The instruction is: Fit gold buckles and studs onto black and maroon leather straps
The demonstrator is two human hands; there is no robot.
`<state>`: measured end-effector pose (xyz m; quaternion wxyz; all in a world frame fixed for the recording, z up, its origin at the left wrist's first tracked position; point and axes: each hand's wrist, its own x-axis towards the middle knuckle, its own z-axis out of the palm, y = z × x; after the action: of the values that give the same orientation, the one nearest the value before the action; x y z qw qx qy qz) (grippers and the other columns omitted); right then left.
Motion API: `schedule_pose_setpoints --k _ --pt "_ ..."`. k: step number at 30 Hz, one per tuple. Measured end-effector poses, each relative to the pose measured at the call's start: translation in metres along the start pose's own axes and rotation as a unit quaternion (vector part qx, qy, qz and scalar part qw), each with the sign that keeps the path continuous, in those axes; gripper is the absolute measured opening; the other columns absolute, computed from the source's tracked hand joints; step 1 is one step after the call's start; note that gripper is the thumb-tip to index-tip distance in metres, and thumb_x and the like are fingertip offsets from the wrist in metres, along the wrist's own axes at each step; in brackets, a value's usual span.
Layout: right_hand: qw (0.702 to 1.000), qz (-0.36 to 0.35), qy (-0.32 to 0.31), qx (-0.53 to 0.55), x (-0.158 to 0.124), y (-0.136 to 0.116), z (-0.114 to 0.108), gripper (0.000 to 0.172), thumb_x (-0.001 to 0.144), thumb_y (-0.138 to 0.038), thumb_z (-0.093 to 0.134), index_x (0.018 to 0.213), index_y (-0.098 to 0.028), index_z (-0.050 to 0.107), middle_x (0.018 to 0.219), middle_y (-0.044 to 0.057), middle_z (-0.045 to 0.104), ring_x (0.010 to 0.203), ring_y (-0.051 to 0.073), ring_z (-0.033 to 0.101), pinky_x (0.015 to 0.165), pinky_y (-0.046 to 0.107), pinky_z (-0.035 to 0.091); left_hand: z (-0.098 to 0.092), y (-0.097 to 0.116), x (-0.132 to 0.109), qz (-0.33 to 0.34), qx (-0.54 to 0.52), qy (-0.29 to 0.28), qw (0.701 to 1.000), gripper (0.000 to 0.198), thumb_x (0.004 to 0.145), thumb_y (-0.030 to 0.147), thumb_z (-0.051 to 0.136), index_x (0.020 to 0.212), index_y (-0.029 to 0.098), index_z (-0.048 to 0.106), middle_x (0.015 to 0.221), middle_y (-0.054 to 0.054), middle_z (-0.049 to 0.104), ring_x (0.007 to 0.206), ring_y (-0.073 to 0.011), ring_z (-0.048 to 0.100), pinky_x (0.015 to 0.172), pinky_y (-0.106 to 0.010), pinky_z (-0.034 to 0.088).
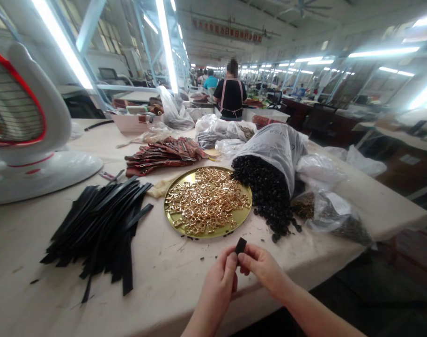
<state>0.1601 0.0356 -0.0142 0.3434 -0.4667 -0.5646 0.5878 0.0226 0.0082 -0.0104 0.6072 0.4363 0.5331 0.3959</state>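
Near the table's front edge, my left hand (217, 278) and my right hand (264, 267) come together, both closed on a short black strip (240, 245). Its flat end sticks up between the thumbs and fingers; the lower part is hidden. Just beyond the hands lies a round gold tray (208, 235) bearing a heap of small gold metal buckles (208, 199). To its right, many small black pieces (273, 201) spill from a large translucent plastic bag (276, 145). On the left, a pile of long black strips (97, 229) rests on the table.
A white fan (41, 154) with a red rim stands at the far left. Behind the tray lie reddish-brown strips (167, 154). A clear bag (333, 213) of metal parts sits at the right. Another person (231, 91) stands beyond the table, back turned.
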Motion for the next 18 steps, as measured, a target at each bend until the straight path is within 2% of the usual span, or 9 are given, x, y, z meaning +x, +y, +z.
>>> schedule_pose_setpoints --k 2,4,6,8,10,12,15,18 --pt "0.985 -0.04 0.015 -0.165 0.018 -0.007 -0.012 0.032 0.087 -0.044 0.041 0.085 -0.016 0.056 0.071 0.002 0.058 0.066 0.014 0.054 0.061 0.024 0.042 -0.006 -0.001 0.004 -0.009 -0.033 0.029 0.999 0.05 0.076 0.057 0.043 0.102 0.015 0.05 0.035 0.011 0.035 0.029 -0.0069 0.026 0.032 -0.017 0.017" --pt "0.948 -0.074 0.05 -0.306 0.043 -0.015 -0.025 0.026 0.088 -0.036 0.04 0.089 -0.017 0.057 0.084 0.005 0.061 0.078 0.015 0.055 0.069 0.026 0.042 -0.011 -0.004 0.008 -0.028 -0.057 0.061 0.996 0.049 0.074 0.061 0.045 0.094 0.017 0.051 0.034 0.011 0.034 0.028 -0.0061 0.025 0.031 -0.017 0.015" --pt "0.923 -0.082 0.053 -0.373 0.071 -0.022 -0.032 0.015 0.082 -0.028 0.05 0.084 -0.018 0.06 0.089 0.005 0.061 0.084 0.017 0.054 0.075 0.027 0.039 -0.014 -0.009 0.012 -0.048 -0.075 0.077 0.993 0.05 0.071 0.065 0.044 0.089 0.019 0.049 0.034 0.011 0.035 0.027 -0.0059 0.025 0.031 -0.016 0.015" --pt "0.912 -0.072 0.026 -0.403 0.096 -0.025 -0.034 0.006 0.071 -0.024 0.062 0.071 -0.018 0.062 0.081 0.004 0.061 0.08 0.018 0.054 0.073 0.028 0.037 -0.016 -0.015 0.014 -0.064 -0.087 0.08 0.991 0.051 0.07 0.069 0.042 0.084 0.02 0.047 0.035 0.01 0.036 0.027 -0.0058 0.026 0.03 -0.016 0.016" --pt "0.903 -0.054 -0.001 -0.426 0.114 -0.025 -0.032 0.01 0.059 -0.02 0.07 0.058 -0.018 0.06 0.067 0.002 0.059 0.071 0.018 0.054 0.066 0.027 0.036 -0.016 -0.021 0.016 -0.073 -0.091 0.072 0.991 0.051 0.068 0.07 0.042 0.079 0.02 0.045 0.036 0.01 0.037 0.027 -0.0053 0.027 0.03 -0.016 0.017" --pt "0.901 -0.039 -0.02 -0.432 0.125 -0.024 -0.03 0.014 0.054 -0.017 0.071 0.053 -0.018 0.058 0.057 0.0 0.056 0.061 0.016 0.051 0.06 0.026 0.034 -0.016 -0.027 0.018 -0.075 -0.094 0.063 0.991 0.051 0.067 0.07 0.044 0.077 0.02 0.045 0.037 0.01 0.038 0.028 -0.0047 0.027 0.03 -0.016 0.016" --pt "0.909 -0.036 -0.031 -0.414 0.126 -0.025 -0.031 0.012 0.056 -0.015 0.068 0.054 -0.018 0.056 0.055 -0.002 0.054 0.056 0.014 0.048 0.056 0.024 0.032 -0.016 -0.033 0.021 -0.085 -0.115 0.065 0.988 0.051 0.066 0.069 0.047 0.078 0.02 0.045 0.039 0.009 0.042 0.029 -0.0043 0.028 0.03 -0.016 0.015" --pt "0.926 -0.053 -0.027 -0.372 0.113 -0.03 -0.03 0.006 0.068 -0.019 0.06 0.066 -0.018 0.055 0.065 -0.001 0.056 0.061 0.013 0.049 0.057 0.023 0.035 -0.018 -0.034 0.027 -0.082 -0.154 0.088 0.981 0.049 0.066 0.068 0.048 0.076 0.02 0.043 0.045 0.007 0.048 0.03 -0.0043 0.033 0.031 -0.016 0.019"
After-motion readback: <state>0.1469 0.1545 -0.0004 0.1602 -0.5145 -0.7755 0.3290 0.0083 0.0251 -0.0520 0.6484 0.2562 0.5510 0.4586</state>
